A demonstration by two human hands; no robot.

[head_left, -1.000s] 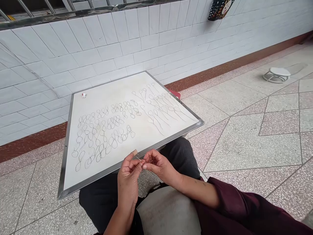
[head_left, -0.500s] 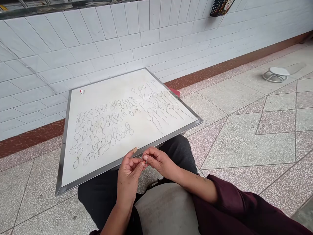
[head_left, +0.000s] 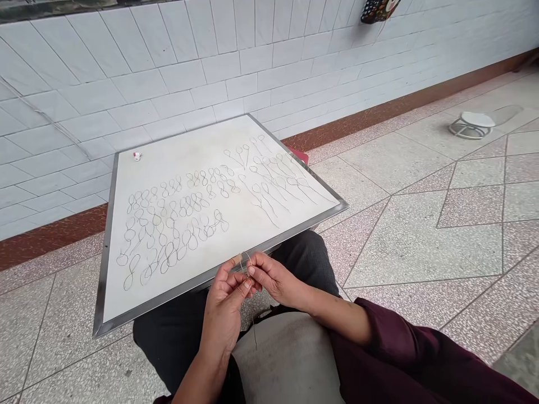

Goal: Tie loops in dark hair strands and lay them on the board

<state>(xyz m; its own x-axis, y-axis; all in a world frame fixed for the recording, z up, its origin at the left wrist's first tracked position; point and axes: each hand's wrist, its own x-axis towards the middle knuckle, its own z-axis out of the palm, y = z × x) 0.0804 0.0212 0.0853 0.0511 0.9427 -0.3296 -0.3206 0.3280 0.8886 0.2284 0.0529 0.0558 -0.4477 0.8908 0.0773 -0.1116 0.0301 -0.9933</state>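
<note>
My left hand (head_left: 225, 300) and my right hand (head_left: 278, 280) meet just past the near edge of the white board. Both pinch a thin wire (head_left: 254, 331). Part of it curves up above the fingertips, and a loose end hangs below them over my lap. The pinched part is hidden between the fingers. A tan wrap covers the tip of my left index finger. On the board lie rows of thin figure-eight wire loops (head_left: 131, 272) at the left, and several single-loop wires with long tails (head_left: 269, 205) at the right.
The white board (head_left: 181, 140) has a grey metal frame and stands by a white tiled wall (head_left: 168, 78). A small red-and-white object (head_left: 137, 156) sits at its far left corner. Farther right, a low white-seated stool (head_left: 471, 123) stands on the terrazzo floor. Something red shows behind the board.
My fingers have shifted along the wire. A loose end now hangs below my hands, and a curved part stands above the fingertips. The view has shifted slightly.
</note>
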